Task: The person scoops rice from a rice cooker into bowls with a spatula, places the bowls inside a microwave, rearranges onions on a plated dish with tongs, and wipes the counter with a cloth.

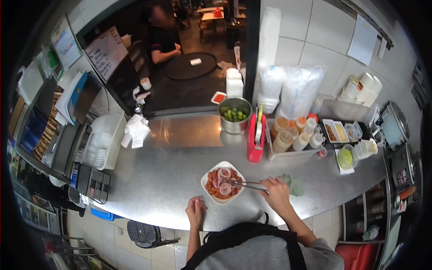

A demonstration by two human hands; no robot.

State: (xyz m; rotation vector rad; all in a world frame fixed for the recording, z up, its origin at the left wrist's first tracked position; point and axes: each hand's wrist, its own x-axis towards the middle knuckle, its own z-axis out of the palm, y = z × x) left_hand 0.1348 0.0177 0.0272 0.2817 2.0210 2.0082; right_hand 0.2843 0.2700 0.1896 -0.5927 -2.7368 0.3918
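A white square bowl [204, 191] stands on the steel counter, filled with reddish food topped with onion rings [225, 189]. My right hand [275, 192] grips metal tongs [252, 185], whose tips reach in among the onion rings. To the lower left of the bowl, my left hand [195, 210] rests near the counter's front edge, apart from the bowl. Its fingers are curled, and whatever they hold, if anything, is too small to make out. Just right of my right hand lies a green cloth [294, 185].
Behind the bowl on the counter [171, 184] are a metal pot of green limes [235, 128], a red tape dispenser [255, 150] and a basket of squeeze bottles [292, 155]. A person [161, 47] stands beyond the pass window. Food trays [335, 131] sit at right.
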